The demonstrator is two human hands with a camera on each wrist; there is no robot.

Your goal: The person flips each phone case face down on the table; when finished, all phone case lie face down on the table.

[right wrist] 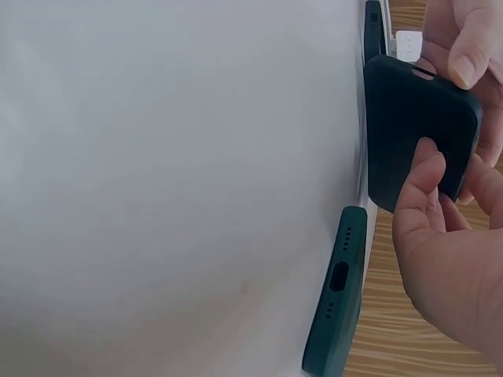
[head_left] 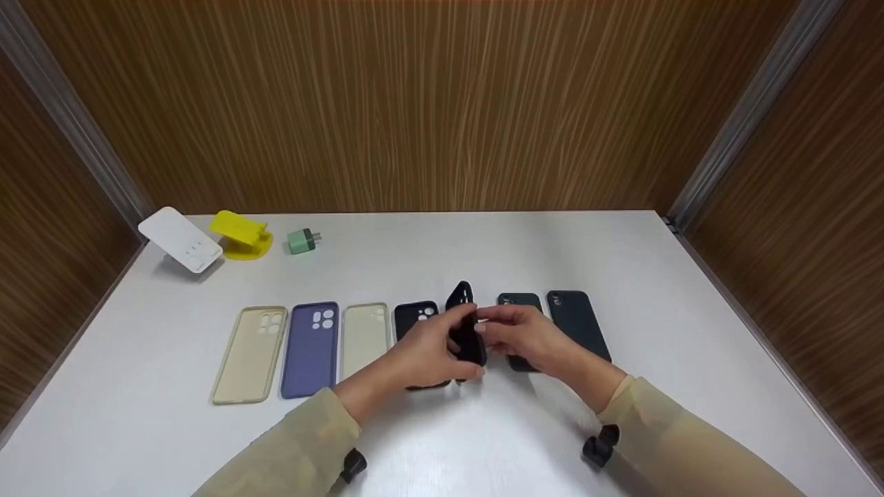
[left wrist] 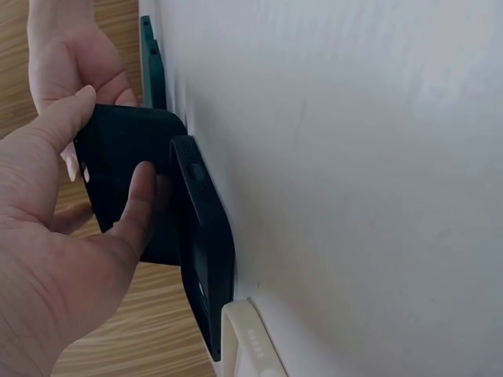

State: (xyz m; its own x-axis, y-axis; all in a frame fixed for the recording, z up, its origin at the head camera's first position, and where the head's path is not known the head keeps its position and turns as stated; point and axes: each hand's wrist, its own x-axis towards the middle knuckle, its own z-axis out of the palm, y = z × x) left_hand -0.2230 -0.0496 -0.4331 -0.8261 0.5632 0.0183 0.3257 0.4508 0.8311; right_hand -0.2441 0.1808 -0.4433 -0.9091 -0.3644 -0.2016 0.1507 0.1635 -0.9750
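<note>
Near the middle of the row, a black phone case [head_left: 471, 344] is held up on its edge, tilted off the table. My left hand [head_left: 423, 353] grips it from the left, its thumb low and its fingers at the upper edge. From the other side my right hand [head_left: 537, 339] pinches the case at its edge; in the right wrist view, a fingertip lies against the case's dark face [right wrist: 401, 118]. Another black case [head_left: 407, 319] lies beneath the left hand, partly covered. Right of the hands is a dark green case [head_left: 523, 299], half hidden by the right hand.
A dark case [head_left: 579, 323] lies at the row's right end. On the left lie an off-white case [head_left: 364, 338], a purple case [head_left: 309, 359] and a beige case [head_left: 247, 362]. Farther back stand a white holder [head_left: 178, 236], a yellow phone stand [head_left: 238, 229] and a green charger [head_left: 300, 241].
</note>
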